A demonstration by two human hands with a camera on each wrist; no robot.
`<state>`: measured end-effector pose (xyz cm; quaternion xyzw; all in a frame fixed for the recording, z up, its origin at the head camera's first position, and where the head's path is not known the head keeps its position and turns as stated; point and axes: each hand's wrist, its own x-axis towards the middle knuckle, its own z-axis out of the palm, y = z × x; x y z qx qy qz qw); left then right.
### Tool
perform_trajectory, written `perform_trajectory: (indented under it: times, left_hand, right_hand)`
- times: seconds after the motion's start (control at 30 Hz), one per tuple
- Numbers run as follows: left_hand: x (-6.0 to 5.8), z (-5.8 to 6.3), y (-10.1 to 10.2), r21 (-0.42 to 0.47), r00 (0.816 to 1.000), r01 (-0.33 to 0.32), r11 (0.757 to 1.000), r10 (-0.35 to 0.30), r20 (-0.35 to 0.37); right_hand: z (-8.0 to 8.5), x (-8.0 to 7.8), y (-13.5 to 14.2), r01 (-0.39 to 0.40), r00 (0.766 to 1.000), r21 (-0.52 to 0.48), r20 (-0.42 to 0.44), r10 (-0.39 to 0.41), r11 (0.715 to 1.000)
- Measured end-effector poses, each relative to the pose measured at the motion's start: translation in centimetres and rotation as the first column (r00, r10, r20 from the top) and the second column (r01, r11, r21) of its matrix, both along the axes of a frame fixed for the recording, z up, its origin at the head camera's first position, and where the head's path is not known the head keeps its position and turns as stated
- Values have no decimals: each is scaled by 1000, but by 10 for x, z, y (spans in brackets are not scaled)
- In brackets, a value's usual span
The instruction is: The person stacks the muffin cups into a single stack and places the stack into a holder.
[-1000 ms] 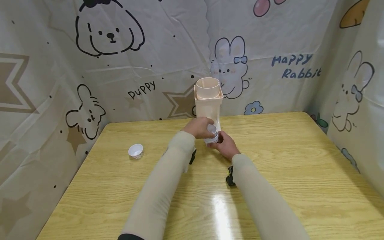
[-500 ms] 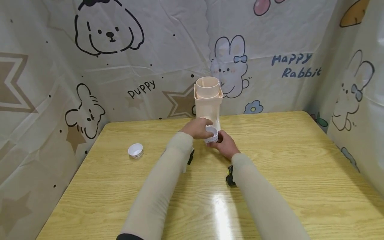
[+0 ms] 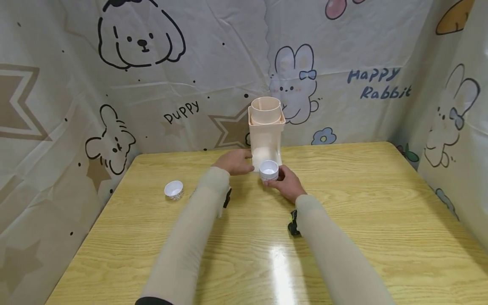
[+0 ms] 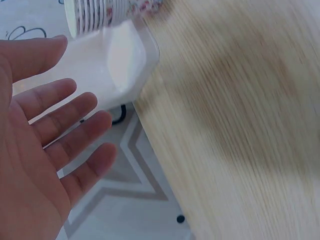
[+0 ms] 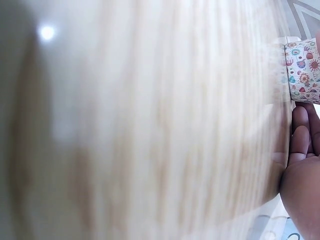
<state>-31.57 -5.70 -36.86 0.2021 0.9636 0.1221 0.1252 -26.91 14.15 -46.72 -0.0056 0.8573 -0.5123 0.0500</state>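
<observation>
In the head view my right hand (image 3: 287, 185) grips a small stack of white paper cups (image 3: 269, 171) from its right side. The right wrist view shows the floral print on the outside of the cups (image 5: 303, 71), low over the wood. Several nested rims of the stack (image 4: 102, 15) show at the top of the left wrist view. Just left of the stack, my left hand (image 3: 234, 162) holds nothing, its fingers spread and lightly bent. Behind both hands stands a cream plastic holder (image 3: 265, 137), with a round tube (image 3: 265, 109) in its top.
A single white paper cup (image 3: 173, 190) stands upright on the left part of the wooden table (image 3: 244, 254). A fabric backdrop (image 3: 228, 76) with cartoon prints hangs behind the table and along its sides.
My left hand has let go of the cup stack and moved left, away from it. The right hand keeps its grip on the stack in about the same place.
</observation>
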Motion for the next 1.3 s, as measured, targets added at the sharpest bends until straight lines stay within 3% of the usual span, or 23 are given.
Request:
perform_trajectory:
  times: [0.33, 0.6, 0.9, 1.3]
  left_hand:
    - [-1, 0, -45, -60, 1000, 3, 998, -4, -4]
    - [10, 0, -87, -89, 1000, 8, 996, -9, -17]
    - [23, -6, -134, -137, 996, 24, 990, -36, -85]
    - [39, -2, -178, -169, 986, 46, 985, -72, -152]
  right_hand:
    - [1, 0, 1, 2, 1000, 6, 3, -2, 1000]
    - [-1, 1, 1, 2, 1000, 2, 18, -2, 1000]
    - [0, -1, 1, -2, 1000, 7, -7, 2, 1000]
    - [2, 1, 1, -4, 1000, 8, -9, 4, 1000]
